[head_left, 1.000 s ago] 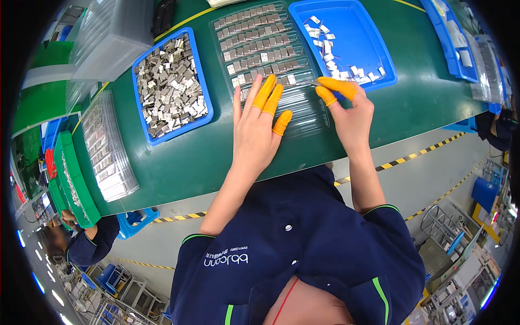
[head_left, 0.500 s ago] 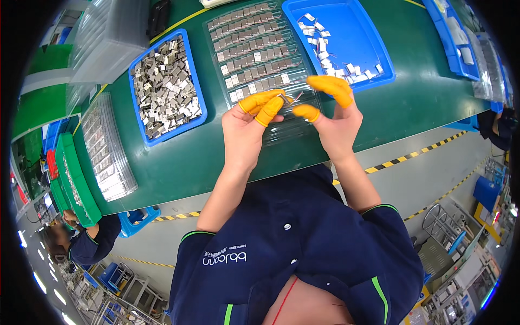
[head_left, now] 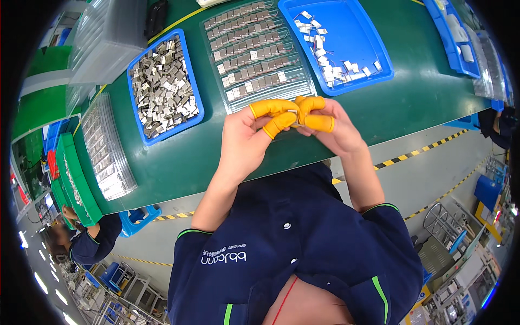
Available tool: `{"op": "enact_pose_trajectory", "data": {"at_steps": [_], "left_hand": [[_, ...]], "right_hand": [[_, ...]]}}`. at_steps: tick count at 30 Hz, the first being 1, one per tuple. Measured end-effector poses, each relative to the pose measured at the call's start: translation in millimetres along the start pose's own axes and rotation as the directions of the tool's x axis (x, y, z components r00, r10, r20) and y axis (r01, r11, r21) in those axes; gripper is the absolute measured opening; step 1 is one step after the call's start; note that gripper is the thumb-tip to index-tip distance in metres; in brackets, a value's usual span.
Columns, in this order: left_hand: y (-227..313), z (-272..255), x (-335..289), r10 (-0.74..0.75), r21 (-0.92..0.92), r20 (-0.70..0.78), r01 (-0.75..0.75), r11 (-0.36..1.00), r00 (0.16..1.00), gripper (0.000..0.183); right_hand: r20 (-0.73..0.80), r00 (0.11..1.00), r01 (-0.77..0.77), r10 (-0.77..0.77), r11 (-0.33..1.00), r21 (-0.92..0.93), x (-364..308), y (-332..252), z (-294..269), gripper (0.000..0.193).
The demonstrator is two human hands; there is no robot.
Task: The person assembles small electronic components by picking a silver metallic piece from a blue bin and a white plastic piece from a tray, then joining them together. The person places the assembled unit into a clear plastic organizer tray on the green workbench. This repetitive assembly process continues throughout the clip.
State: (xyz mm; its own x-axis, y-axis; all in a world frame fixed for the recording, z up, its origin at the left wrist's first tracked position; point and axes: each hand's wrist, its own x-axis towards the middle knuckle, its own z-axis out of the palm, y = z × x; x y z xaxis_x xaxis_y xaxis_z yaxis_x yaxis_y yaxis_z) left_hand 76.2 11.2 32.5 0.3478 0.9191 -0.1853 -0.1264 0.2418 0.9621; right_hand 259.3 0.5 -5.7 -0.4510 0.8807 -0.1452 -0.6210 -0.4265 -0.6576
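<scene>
1. Pinching a small metal piece (head_left: 296,116) at the near side of the table (head_left: 417,70), both hands meet in mid-view. From where I stand, a slip looks the likeliest fault: the piece is tiny, the covered fingertips crowd it, and uneven pressure could flick it loose or bend it. A dropped piece could bounce off the table's near edge.

2. Left hand (head_left: 244,138): thumb and forefinger, in yellow finger covers (head_left: 269,108), are drawn close with hardly any gap, grasping the metal piece.

3. Right hand (head_left: 341,132): its covered thumb and fingers are bent together against the piece's other side. The exact contact is partly hidden.

4. Just beyond lies a clear tray (head_left: 301,90) bearing rows of metal bits (head_left: 252,55). A careless knuckle could nudge the tray and upset the rows.

5. Flanking the tray: on the left, a blue box (head_left: 199,103) heaped with loose metal parts (head_left: 165,84); on the right, a second blue box (head_left: 355,38) with white plugs (head_left: 325,61), whose thin wires might tangle when lifted.

6. Farther left stands a stack of clear trays (head_left: 111,43).
</scene>
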Motion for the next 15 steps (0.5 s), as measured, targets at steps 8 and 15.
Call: {"op": "enact_pose_trajectory", "data": {"at_steps": [8,15], "left_hand": [[9,0,13,0.069,0.213,-0.142,-0.037,0.976,0.988,0.023],[-2,8,25,0.122,0.0,-0.274,-0.127,0.992,0.954,0.022]], "right_hand": [[0.09,0.86,0.286,-0.502,0.33,-0.899,9,-22,11,0.019],[0.198,0.656,0.261,-0.728,-0.027,-0.965,16,-7,13,0.023]]}}
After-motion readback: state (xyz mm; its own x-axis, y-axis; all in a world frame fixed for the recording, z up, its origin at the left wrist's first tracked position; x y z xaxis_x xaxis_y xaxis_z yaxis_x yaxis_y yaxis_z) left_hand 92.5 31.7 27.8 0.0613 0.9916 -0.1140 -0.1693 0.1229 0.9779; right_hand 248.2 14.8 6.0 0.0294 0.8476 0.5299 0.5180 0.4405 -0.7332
